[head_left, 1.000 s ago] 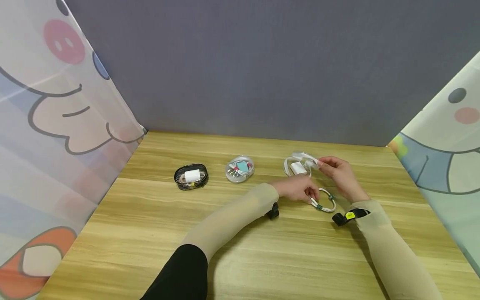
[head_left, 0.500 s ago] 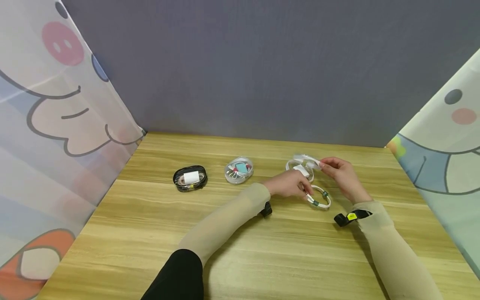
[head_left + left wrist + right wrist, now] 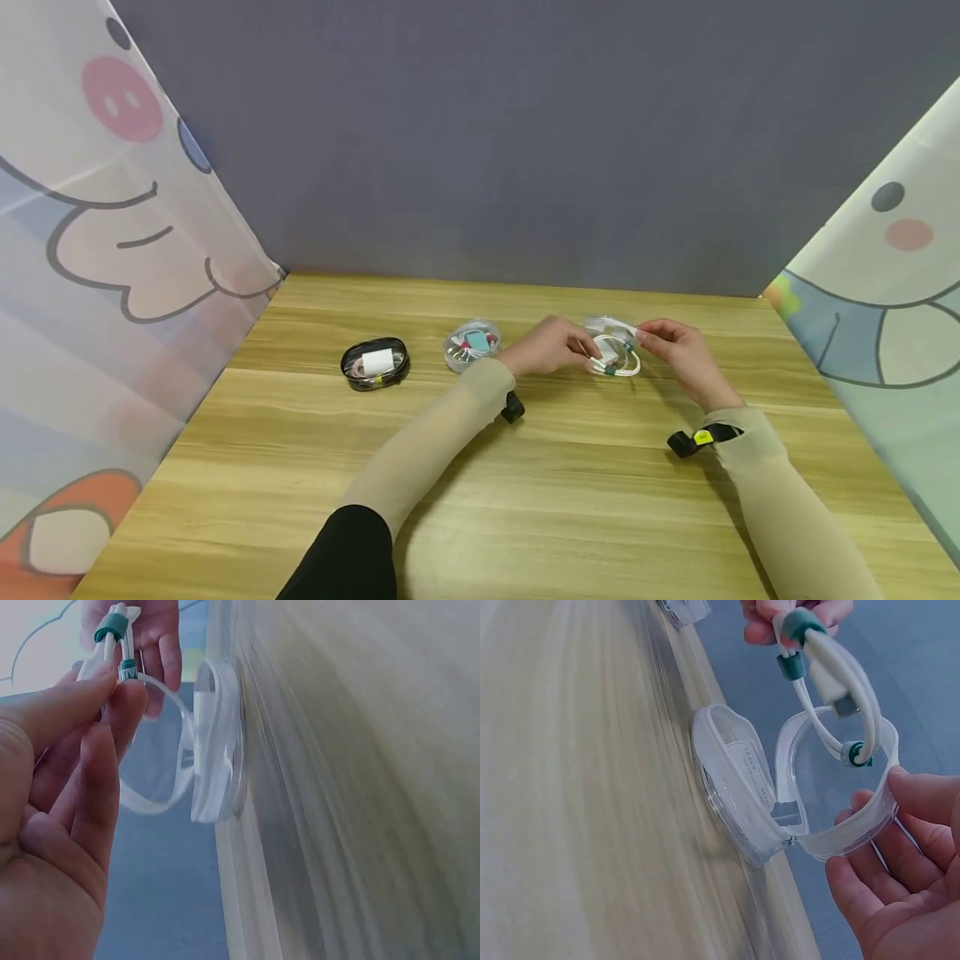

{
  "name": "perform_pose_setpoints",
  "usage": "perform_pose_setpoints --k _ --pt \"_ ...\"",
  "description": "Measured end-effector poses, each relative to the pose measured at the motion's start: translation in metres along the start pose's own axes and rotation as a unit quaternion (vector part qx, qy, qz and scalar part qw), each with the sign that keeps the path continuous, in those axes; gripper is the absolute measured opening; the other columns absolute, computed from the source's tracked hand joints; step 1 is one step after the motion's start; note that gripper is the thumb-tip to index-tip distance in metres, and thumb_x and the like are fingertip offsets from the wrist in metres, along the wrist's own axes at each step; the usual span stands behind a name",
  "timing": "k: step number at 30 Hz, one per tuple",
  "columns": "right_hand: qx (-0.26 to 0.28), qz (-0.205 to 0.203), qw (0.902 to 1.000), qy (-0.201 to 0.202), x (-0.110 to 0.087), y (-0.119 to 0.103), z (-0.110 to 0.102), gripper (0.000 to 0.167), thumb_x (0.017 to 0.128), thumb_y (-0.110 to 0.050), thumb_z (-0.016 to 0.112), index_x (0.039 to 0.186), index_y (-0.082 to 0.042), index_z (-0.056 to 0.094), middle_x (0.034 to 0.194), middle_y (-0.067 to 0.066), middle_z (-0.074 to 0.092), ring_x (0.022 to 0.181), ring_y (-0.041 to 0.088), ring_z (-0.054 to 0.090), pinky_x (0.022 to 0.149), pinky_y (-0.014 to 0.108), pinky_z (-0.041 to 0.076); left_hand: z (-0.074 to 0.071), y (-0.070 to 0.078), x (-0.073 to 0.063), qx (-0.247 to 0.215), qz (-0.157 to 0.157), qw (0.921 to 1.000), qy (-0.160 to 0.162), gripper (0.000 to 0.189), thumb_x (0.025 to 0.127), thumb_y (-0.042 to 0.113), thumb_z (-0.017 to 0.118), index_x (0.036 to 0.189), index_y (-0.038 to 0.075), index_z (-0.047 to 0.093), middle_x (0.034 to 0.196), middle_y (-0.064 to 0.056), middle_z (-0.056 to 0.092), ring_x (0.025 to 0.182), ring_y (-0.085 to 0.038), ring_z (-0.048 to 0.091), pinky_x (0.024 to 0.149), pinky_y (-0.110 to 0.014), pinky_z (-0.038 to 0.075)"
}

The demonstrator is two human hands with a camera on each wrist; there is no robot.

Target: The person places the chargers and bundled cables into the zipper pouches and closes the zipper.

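My left hand (image 3: 551,343) pinches a coiled white cable (image 3: 859,679) between thumb and fingertips, with green ties around the coil. The loop hangs over an open clear zip case (image 3: 731,799) with a white zip edge. Inside the case's base lies a white charger plug (image 3: 746,769) with printed text, partly covered by the cable in the head view. My right hand (image 3: 682,354) holds the raised lid (image 3: 847,840) of the case by its rim, thumb on one side and fingers on the other.
Left of my left hand stands a round clear case (image 3: 450,354) with a light-blue plug and a cable inside. Farther left lies a black-rimmed oval case (image 3: 360,385) holding a white plug. A grey panel (image 3: 480,167) rises behind the wooden table (image 3: 570,500).
My left hand has carried the coiled cable leftward and away from me, from beside the case to above it. My right hand keeps holding the lid.
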State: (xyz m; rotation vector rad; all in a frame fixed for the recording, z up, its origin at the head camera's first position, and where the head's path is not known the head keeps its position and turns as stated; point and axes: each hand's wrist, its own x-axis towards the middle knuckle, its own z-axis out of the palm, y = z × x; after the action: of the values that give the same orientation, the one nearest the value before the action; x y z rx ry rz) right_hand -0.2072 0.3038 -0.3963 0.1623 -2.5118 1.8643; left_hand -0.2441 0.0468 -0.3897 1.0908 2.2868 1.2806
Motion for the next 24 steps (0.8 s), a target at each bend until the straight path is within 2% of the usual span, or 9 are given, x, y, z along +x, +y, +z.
perform_pose_setpoints --k 5,9,15,19,24 --pt "-0.027 0.005 0.9996 0.001 0.000 -0.004 -0.001 0.039 0.097 -0.024 0.067 0.117 0.009 0.061 0.097 -0.002 0.068 0.089 0.006 0.059 0.082 0.021 0.050 -0.003 -0.004 0.002 0.020 -0.016 0.9992 0.031 0.008 0.088 0.009 0.076 0.094 0.014 0.079 0.094 0.007 0.071 0.083 -0.005 0.067 0.070 -0.018 0.053" --pt "-0.045 0.012 0.9989 0.000 -0.001 -0.005 -0.001 0.041 0.098 -0.025 0.067 0.118 0.010 0.061 0.100 0.003 0.068 0.090 0.008 0.059 0.083 0.023 0.050 -0.003 -0.009 0.003 0.024 -0.037 0.9982 0.041 0.008 0.088 0.010 0.077 0.094 0.015 0.079 0.101 0.005 0.070 0.082 -0.003 0.065 0.069 -0.019 0.054" --pt "-0.036 0.006 0.9993 0.003 -0.001 -0.001 0.001 0.041 0.098 -0.024 0.066 0.118 0.011 0.060 0.101 0.005 0.068 0.091 0.009 0.059 0.083 0.019 0.049 -0.002 -0.019 0.003 -0.001 -0.066 0.9971 0.038 0.005 0.090 0.020 0.077 0.094 0.020 0.078 0.107 0.008 0.068 0.084 -0.005 0.065 0.067 -0.024 0.054" --pt "-0.032 0.005 0.9995 0.001 0.000 -0.001 0.002 0.039 0.098 -0.025 0.066 0.117 0.009 0.061 0.101 0.003 0.068 0.092 0.009 0.059 0.084 0.020 0.048 -0.003 -0.023 0.006 0.001 -0.057 0.9979 0.031 0.006 0.090 0.022 0.076 0.094 0.019 0.078 0.100 0.010 0.069 0.083 -0.007 0.065 0.066 -0.025 0.053" --pt "-0.031 0.007 0.9995 0.008 0.000 -0.002 0.003 0.036 0.098 -0.024 0.066 0.116 0.007 0.062 0.100 0.000 0.067 0.092 0.008 0.059 0.085 0.023 0.048 -0.001 -0.025 0.013 0.008 -0.046 0.9989 0.006 0.004 0.091 0.019 0.075 0.093 0.016 0.078 0.092 0.010 0.069 0.082 -0.006 0.065 0.067 -0.024 0.052"
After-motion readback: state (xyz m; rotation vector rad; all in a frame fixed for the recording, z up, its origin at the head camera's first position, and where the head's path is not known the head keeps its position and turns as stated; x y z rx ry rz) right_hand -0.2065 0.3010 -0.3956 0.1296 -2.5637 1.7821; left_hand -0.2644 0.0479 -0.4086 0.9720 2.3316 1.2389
